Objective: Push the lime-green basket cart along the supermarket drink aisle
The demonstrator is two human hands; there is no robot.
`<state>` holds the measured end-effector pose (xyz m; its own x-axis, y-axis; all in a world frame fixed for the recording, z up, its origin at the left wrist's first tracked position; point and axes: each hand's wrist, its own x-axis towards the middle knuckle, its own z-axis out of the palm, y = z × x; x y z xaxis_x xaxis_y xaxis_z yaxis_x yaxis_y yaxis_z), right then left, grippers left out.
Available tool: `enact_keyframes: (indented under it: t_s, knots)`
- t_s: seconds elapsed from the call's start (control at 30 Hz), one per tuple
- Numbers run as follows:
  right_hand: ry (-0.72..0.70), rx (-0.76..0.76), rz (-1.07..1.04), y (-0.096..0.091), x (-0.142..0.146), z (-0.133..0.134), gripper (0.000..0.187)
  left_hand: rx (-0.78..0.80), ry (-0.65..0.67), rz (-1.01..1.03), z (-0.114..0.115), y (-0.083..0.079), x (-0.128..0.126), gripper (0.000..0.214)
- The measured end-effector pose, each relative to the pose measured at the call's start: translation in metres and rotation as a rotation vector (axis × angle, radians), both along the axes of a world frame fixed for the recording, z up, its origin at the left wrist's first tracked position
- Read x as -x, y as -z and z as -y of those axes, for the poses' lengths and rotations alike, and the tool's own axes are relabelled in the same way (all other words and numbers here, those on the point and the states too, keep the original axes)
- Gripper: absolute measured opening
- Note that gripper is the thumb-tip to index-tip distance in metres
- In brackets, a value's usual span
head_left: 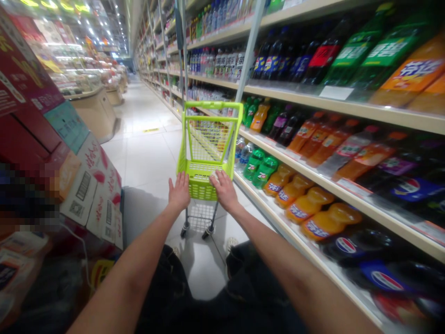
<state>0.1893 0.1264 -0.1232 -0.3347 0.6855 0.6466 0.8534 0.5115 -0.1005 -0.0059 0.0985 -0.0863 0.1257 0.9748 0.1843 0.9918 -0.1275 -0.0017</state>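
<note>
A small lime-green shopping cart [207, 139] stands in the aisle ahead of me, its basket holding nothing I can see. My left hand [179, 191] rests on the near left edge of the cart, fingers curled over the rim. My right hand [224, 188] grips the near right edge in the same way. Both forearms reach forward from the bottom of the view, and my dark trousers and shoes show below.
Shelves [347, 109] of soft-drink bottles run along the right, with orange bottles [306, 208] and cola bottles [351, 243] low down. Stacked cardboard boxes [99, 185] and a red display [24, 93] stand on the left. The white tiled aisle [146, 139] stretches ahead.
</note>
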Motion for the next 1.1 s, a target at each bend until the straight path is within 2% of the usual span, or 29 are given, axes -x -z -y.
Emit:
enact_keyframes:
  t_s: [0.07,0.13,0.2,0.33,0.4,0.53,0.67,0.93,1.0,1.1]
  knots:
    - [0.048,-0.006,-0.023,0.0,-0.019,0.004,0.039,0.005,0.0,-0.001,0.0,0.0,-0.002,0.064]
    - [0.071,-0.006,-0.047,0.002,-0.026,0.007,0.04,0.009,-0.01,0.007,0.001,0.0,-0.006,0.065]
    - [0.053,0.0,-0.063,0.003,-0.017,0.007,0.041,0.011,-0.024,0.02,0.002,-0.001,-0.011,0.065]
    - [-0.028,0.008,-0.048,0.003,0.024,0.005,0.041,-0.005,0.005,0.028,0.006,-0.001,-0.017,0.064]
    - [-0.033,0.009,-0.023,0.002,0.034,0.005,0.04,-0.026,0.013,0.023,0.008,0.0,-0.015,0.065]
    - [0.018,0.005,0.012,0.002,0.017,0.008,0.042,-0.036,-0.022,0.015,0.013,0.004,-0.009,0.067]
    - [0.086,-0.013,-0.025,0.004,0.002,0.01,0.042,-0.03,0.002,0.01,0.015,0.006,-0.007,0.069]
    - [-0.01,-0.012,-0.028,0.002,0.063,0.005,0.039,-0.038,0.032,-0.046,0.014,-0.001,0.0,0.06]
    - [-0.023,0.009,-0.02,0.002,0.061,0.006,0.04,-0.029,0.015,-0.044,0.014,-0.001,0.005,0.061]
    - [0.007,0.029,-0.021,0.002,0.043,0.007,0.043,-0.019,-0.028,-0.033,0.016,0.003,0.008,0.063]
